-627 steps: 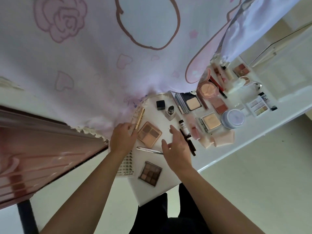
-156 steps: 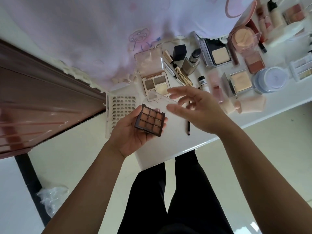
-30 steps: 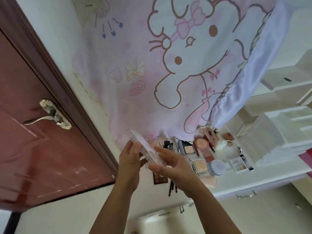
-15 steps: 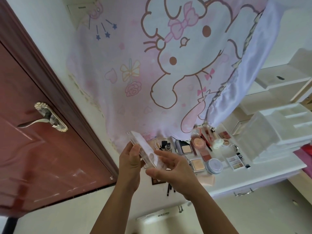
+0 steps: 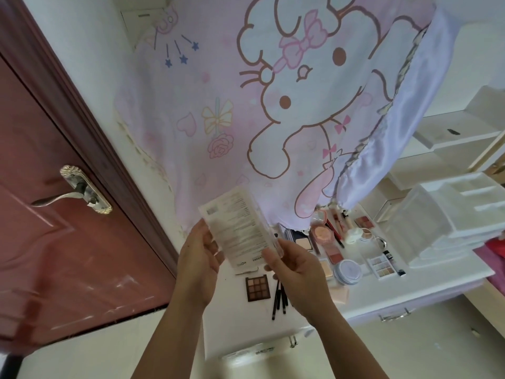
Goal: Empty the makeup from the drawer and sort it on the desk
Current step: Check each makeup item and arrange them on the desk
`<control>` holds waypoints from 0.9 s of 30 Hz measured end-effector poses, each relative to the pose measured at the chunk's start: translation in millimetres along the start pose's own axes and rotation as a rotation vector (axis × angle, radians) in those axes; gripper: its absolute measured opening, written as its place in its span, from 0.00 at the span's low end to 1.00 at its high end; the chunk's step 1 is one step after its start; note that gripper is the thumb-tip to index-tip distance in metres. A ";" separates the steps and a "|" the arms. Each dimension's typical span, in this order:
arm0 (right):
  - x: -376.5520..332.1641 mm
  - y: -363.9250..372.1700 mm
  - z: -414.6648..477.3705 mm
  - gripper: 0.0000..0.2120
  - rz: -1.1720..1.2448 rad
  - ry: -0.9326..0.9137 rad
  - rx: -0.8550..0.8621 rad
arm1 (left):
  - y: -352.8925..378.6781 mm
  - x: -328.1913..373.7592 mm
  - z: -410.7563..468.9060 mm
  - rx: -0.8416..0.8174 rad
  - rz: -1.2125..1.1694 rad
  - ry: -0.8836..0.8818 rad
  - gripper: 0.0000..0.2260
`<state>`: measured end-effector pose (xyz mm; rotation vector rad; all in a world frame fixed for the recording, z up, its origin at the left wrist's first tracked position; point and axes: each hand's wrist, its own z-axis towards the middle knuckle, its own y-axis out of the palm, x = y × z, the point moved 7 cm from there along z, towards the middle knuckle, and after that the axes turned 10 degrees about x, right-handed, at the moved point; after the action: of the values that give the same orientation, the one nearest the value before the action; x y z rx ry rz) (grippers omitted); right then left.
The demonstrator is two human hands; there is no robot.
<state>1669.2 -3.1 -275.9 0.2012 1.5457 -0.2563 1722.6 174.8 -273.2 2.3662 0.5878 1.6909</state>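
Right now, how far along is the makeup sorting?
Looks done: compacts, a nine-pan palette, pencils and a round jar lie on the desk. In hand: left hand and right hand hold a flat labelled case above it. Left: setting that case down; the drawer's inside is out of view.

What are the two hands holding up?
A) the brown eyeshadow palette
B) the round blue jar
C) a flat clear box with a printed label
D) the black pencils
C: the left hand and right hand both grip the flat clear box, printed label toward the camera.
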 end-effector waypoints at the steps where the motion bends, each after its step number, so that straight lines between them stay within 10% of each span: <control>1: -4.0 -1.7 1.0 0.09 -0.098 -0.113 0.048 | -1.8 2.3 1.2 0.020 -0.001 0.034 0.22; 5: -12.9 8.8 -2.6 0.14 -0.261 -0.254 -0.010 | 3.0 0.7 4.0 -0.045 -0.058 0.066 0.45; 14: -1.1 27.7 -3.4 0.25 -0.078 0.096 -0.360 | 9.1 -4.7 -0.2 -0.116 -0.088 0.034 0.43; 27: 2.9 16.6 10.4 0.19 0.030 0.199 -0.254 | 10.9 -13.1 8.9 -0.229 -0.208 -0.044 0.45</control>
<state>1684.0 9.7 -279.2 0.0511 1.7544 -0.0145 1729.6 160.4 -283.6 2.0989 0.5763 1.5247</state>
